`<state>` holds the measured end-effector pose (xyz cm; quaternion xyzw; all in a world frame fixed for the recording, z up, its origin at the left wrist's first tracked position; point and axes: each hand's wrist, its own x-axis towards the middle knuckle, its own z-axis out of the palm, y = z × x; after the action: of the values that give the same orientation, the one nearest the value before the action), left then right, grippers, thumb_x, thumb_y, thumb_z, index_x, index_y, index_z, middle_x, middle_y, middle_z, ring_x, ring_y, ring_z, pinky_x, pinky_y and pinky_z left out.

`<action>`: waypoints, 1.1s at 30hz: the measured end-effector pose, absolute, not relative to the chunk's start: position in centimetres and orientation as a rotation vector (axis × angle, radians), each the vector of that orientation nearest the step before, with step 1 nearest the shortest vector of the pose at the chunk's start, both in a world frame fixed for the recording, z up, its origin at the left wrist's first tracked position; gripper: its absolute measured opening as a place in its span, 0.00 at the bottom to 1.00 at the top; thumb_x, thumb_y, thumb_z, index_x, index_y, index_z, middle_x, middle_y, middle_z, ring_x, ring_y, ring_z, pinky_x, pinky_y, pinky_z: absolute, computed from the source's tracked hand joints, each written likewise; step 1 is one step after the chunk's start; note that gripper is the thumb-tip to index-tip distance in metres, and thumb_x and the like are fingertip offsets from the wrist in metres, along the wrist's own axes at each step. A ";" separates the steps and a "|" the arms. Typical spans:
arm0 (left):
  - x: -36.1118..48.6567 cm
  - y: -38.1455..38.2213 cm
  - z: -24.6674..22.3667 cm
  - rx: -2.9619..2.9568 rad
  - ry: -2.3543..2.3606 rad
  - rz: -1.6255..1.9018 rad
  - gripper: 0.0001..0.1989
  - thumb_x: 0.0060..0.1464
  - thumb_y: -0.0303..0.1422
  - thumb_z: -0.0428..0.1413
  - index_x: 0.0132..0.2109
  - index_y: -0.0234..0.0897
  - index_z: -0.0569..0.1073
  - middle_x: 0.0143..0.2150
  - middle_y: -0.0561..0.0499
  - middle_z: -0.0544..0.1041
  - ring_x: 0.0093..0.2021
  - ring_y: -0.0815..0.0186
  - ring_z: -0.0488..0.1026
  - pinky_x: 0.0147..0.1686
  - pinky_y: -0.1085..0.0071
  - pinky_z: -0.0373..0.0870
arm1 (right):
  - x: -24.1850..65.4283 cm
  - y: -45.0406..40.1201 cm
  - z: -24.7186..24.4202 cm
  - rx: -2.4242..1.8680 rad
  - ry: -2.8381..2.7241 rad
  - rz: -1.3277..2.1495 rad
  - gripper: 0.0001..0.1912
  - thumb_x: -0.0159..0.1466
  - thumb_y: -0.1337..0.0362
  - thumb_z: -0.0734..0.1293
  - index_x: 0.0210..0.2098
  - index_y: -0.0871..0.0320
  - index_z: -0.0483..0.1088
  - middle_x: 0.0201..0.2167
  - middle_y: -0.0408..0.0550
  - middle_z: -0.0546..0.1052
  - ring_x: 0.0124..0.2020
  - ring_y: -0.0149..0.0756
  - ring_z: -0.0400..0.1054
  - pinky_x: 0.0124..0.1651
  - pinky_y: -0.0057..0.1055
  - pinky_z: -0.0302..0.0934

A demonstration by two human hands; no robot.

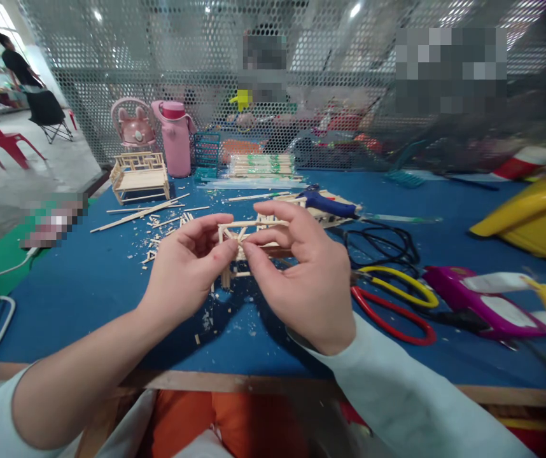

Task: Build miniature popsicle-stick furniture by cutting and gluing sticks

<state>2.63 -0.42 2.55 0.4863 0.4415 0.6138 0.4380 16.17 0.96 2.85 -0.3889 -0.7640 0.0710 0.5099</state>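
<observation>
Over the middle of the blue table, both hands hold a small frame built of thin wooden sticks [241, 224]. My left hand [184, 264] pinches its left side between thumb and fingers. My right hand [311, 270] grips it from the right, its thumb and fingertips close to the left thumb where the sticks cross. Fingers cover much of the frame, and whether the right hand also pinches a separate tiny piece cannot be seen. Just behind the right hand lies a blue glue gun [328, 203] by more sticks. Cut stick bits [151, 256] are scattered at the left.
A miniature stick bench [140, 177], a pink bottle [177, 143] and bagged sticks [261, 165] stand along the back mesh [158, 70]. At right lie red-and-yellow handled cutters [394, 315], a black cable [387, 245], a purple device [492, 305] and a yellow dustpan [535, 219].
</observation>
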 end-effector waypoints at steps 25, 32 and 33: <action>3.2 -0.3 1.7 1.298 1.086 1.704 0.24 0.44 0.25 0.62 0.49 0.37 0.66 0.32 0.56 0.73 0.28 0.74 0.72 0.29 0.80 0.70 | 16.3 1.2 2.8 -0.913 -1.851 0.203 0.19 0.55 0.74 0.64 0.45 0.54 0.64 0.25 0.35 0.78 0.24 0.31 0.73 0.46 0.45 0.64; 3.1 -0.2 1.4 1.375 1.061 1.761 0.25 0.43 0.24 0.61 0.49 0.36 0.65 0.30 0.57 0.72 0.26 0.75 0.71 0.25 0.82 0.69 | 16.4 1.3 2.8 -0.871 -1.855 0.290 0.19 0.56 0.75 0.64 0.46 0.53 0.63 0.27 0.37 0.77 0.27 0.33 0.74 0.41 0.40 0.66; 3.1 -0.2 1.5 1.369 1.058 1.756 0.24 0.43 0.24 0.61 0.49 0.36 0.65 0.29 0.57 0.72 0.26 0.75 0.71 0.25 0.82 0.69 | 16.4 1.3 2.7 -0.871 -1.855 0.289 0.19 0.56 0.75 0.64 0.46 0.53 0.63 0.27 0.37 0.77 0.28 0.33 0.74 0.41 0.40 0.66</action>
<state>3.08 -0.22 1.47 0.5240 0.4047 0.6720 0.3317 16.40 1.27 2.74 -0.3617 -0.7707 0.1199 0.5106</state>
